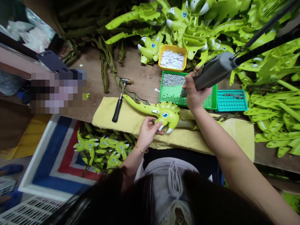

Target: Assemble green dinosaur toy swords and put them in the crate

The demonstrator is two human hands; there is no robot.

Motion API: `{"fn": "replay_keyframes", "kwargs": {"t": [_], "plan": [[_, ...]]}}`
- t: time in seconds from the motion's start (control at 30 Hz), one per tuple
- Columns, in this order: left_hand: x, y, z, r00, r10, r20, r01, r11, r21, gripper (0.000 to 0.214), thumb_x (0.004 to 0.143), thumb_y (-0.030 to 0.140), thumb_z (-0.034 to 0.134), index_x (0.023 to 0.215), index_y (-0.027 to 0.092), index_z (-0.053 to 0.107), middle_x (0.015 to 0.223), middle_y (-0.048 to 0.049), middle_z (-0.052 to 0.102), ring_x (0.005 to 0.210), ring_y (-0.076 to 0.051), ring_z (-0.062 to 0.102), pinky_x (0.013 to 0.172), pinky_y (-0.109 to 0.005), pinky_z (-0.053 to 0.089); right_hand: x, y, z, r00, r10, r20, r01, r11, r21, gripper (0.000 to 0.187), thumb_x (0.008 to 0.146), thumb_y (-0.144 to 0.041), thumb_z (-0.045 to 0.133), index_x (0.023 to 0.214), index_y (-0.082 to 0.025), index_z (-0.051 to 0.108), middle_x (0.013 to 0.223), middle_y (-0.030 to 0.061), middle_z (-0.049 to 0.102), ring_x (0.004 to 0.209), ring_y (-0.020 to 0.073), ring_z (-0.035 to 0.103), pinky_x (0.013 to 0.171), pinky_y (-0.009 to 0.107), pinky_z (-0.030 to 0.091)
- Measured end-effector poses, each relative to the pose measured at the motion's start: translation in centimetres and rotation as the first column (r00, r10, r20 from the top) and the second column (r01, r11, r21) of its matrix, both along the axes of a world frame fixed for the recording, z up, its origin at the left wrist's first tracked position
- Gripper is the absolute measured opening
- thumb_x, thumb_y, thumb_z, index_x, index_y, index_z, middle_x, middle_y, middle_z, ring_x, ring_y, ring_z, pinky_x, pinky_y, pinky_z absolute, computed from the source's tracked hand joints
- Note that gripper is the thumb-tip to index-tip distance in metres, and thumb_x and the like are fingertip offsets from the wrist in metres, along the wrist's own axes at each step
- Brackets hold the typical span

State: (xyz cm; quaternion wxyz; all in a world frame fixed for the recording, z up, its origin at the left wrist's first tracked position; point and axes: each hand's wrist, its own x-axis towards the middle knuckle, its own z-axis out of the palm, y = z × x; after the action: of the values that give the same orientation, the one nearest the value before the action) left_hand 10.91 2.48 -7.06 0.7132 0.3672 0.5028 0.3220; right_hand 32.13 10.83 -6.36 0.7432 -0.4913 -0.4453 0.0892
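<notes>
My left hand [148, 130] is closed on the snout end of a lime-green toy dinosaur [169, 116], which has a blue eye, white horns and a long curved piece reaching left. The toy rests on a yellow cloth pad [105, 111]. In my right hand [195, 95] is a grey electric screwdriver [214, 70], its tip pointing down over a green perforated tray [214, 101]. Small silvery screws [174, 80] fill the tray's far left part. A hammer [117, 107] with a black handle lies on the pad's left side.
A yellow bin [161, 66] of white pieces stands behind the tray, with a teal tray [232, 107] to its right. Lime-green toy parts [276, 115] heap up at the back and right. Dark olive parts [105, 67] lie left. Below the table edge, a crate [47, 184] holds toys.
</notes>
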Motion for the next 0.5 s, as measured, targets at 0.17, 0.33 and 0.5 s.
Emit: {"fn": "replay_keyframes", "kwargs": {"t": [0.17,0.33,0.5], "plan": [[0.1,0.0,0.1,1.0,0.001,0.002,-0.001,1.0,-0.01,0.063,0.057,0.054,0.084,0.093,0.02,0.046,0.07,0.0066,0.061,0.05,-0.014,0.066,0.047,-0.027,0.058,-0.2,0.0,-0.2,1.0,0.016,-0.012,-0.016,1.0,0.016,0.027,0.077,-0.045,0.071,0.092,-0.025,0.061,0.08,-0.0046,0.064,0.055,0.0073,0.059,0.057,0.026,0.052],[0.1,0.0,0.3,1.0,0.001,0.001,-0.001,1.0,-0.009,0.063,0.057,0.054,0.084,0.093,0.02,0.045,0.07,0.0069,0.061,0.049,-0.014,0.065,0.048,-0.028,0.059,-0.3,-0.2,1.3,0.999,0.039,0.002,-0.039,0.998,0.056,0.023,0.08,-0.043,0.069,0.096,-0.027,0.063,0.08,-0.0049,0.064,0.053,0.0073,0.058,0.054,0.025,0.051],[0.2,0.0,0.4,1.0,0.004,0.003,-0.004,1.0,-0.009,0.061,0.057,0.052,0.084,0.092,0.019,0.046,0.071,0.0059,0.063,0.05,-0.014,0.067,0.05,-0.029,0.06,-0.9,-2.7,4.8,0.999,0.001,0.035,-0.008,0.98,0.197,0.028,0.087,-0.048,0.062,0.113,-0.038,0.059,0.086,-0.0048,0.063,0.047,0.0058,0.052,0.044,0.022,0.045]]}}
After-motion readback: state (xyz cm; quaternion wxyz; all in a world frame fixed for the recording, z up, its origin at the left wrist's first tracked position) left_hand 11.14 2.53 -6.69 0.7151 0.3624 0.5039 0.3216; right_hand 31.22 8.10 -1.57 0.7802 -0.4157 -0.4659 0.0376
